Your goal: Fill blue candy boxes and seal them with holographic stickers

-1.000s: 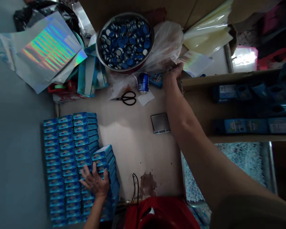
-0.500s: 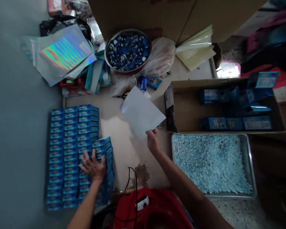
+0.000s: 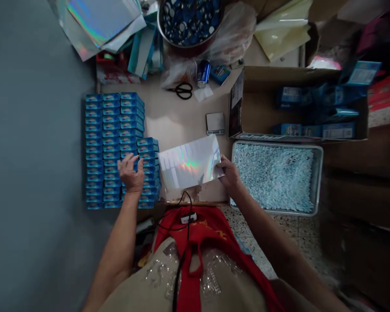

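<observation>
A shiny holographic sheet [image 3: 190, 162] is pinched at its right edge by my right hand [image 3: 229, 171], held up over the front of the table. My left hand [image 3: 130, 173] has its fingers apart and is over the stacked small blue boxes [image 3: 112, 130], near the shorter rightmost row. Whether its fingertips touch the boxes I cannot tell. The boxes stand in several rows at the table's left side. Past the sheet lies a small flat scale [image 3: 215, 123].
A metal tray [image 3: 318, 182] of small pale-blue pieces sits at the right, below a cardboard box [image 3: 258, 104] holding blue packs. Farther back are black scissors [image 3: 183, 91], a blue can [image 3: 203, 73], a bowl [image 3: 160, 28] of blue-and-white discs and more holographic sheets [image 3: 107, 19].
My right hand has turned the sheet, so its shiny rainbow side now shows, and brought it nearer my body. The scale has come into sight. The camera view has shifted toward my body.
</observation>
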A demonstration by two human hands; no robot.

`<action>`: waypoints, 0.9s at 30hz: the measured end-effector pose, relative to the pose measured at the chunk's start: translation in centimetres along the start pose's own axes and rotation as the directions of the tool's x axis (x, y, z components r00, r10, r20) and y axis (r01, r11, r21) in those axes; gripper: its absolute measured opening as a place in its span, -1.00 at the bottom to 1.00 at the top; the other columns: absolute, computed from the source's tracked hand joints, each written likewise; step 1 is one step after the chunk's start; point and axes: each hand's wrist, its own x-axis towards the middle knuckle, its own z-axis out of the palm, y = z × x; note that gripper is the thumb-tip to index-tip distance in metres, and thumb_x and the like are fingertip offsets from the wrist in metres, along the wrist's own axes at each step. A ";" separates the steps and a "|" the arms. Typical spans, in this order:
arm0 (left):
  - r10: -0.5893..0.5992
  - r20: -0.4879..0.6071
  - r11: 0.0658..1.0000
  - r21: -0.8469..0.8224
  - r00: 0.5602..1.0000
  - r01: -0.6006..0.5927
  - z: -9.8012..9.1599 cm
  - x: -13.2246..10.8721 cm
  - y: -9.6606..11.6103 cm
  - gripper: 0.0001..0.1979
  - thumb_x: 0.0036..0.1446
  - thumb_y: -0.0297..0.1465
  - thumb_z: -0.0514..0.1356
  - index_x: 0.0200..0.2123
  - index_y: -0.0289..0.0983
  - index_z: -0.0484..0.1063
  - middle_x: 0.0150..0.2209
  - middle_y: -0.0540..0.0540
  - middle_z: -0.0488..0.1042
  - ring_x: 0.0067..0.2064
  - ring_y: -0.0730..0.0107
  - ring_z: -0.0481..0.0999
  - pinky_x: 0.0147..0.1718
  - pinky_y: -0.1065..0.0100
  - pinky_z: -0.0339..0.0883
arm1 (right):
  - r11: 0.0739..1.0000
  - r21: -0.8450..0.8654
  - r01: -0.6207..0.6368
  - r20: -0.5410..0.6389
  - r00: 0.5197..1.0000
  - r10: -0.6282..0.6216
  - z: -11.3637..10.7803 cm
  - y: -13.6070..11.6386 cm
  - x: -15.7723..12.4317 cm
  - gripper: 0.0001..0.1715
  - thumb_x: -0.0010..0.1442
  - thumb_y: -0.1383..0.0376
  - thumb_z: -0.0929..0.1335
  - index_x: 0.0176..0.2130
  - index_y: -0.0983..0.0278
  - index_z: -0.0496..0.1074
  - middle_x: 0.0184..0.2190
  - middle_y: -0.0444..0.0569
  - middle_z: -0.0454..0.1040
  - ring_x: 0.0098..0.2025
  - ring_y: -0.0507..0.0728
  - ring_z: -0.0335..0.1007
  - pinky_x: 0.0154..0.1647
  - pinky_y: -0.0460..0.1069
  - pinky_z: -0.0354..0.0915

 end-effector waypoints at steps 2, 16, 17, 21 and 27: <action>-0.072 0.114 0.976 -0.197 0.991 0.093 -1.5 -2.5 1.4 -0.56 0.30 -0.08 0.28 -0.06 -0.37 0.62 -0.06 -0.25 0.64 0.02 0.10 0.59 0.12 0.12 0.41 | 1.000 0.025 0.007 0.008 1.000 -0.007 0.3 1.1 -1.1 -0.65 -0.23 0.23 0.26 -0.33 0.13 0.15 -0.40 -0.12 0.36 -0.38 0.12 0.29 -0.36 -0.02 0.34; -0.260 0.024 0.824 -0.515 0.965 0.235 -6.2 -7.7 3.8 -0.27 0.21 0.25 0.18 0.07 -0.26 0.55 0.02 -0.23 0.63 0.08 0.15 0.61 0.09 0.20 0.46 | 0.952 0.304 0.029 0.125 0.990 -0.070 1.9 6.3 -5.7 -0.65 -0.30 0.39 0.44 -0.45 0.17 0.28 -0.59 -0.28 0.27 -0.58 -0.03 0.10 -0.60 -0.13 0.10; -0.160 -0.008 0.896 -0.420 0.987 0.142 -6.6 -7.3 4.0 -0.32 0.21 0.19 0.25 0.10 -0.24 0.54 0.08 -0.23 0.60 0.14 0.13 0.58 0.17 0.18 0.40 | 0.956 0.293 0.026 0.144 0.987 -0.071 2.2 6.6 -6.0 -0.64 -0.29 0.39 0.44 -0.44 0.17 0.27 -0.59 -0.29 0.26 -0.59 -0.03 0.08 -0.62 -0.13 0.07; 0.235 0.290 0.933 -0.335 0.928 -0.131 -5.8 -6.5 6.5 -0.50 0.26 0.00 0.31 0.08 -0.24 0.58 0.09 -0.21 0.62 0.17 0.09 0.55 0.22 0.17 0.35 | 0.981 0.191 0.036 0.255 0.963 -0.085 2.9 7.5 -7.1 -0.65 -0.20 0.37 0.44 -0.41 0.15 0.23 -0.58 -0.30 0.24 -0.64 -0.04 0.01 -0.67 -0.13 -0.03; 0.252 0.567 0.878 -0.475 0.784 0.062 -0.4 -7.1 9.5 -0.70 0.31 -0.22 0.21 -0.19 -0.31 0.65 -0.26 -0.07 0.67 -0.25 0.32 0.56 -0.23 0.36 0.39 | 0.988 0.017 0.155 0.243 0.958 -0.154 2.1 7.7 -7.9 -0.66 -0.10 0.27 0.46 -0.32 0.16 0.29 -0.52 -0.27 0.34 -0.56 -0.01 0.18 -0.58 -0.11 0.14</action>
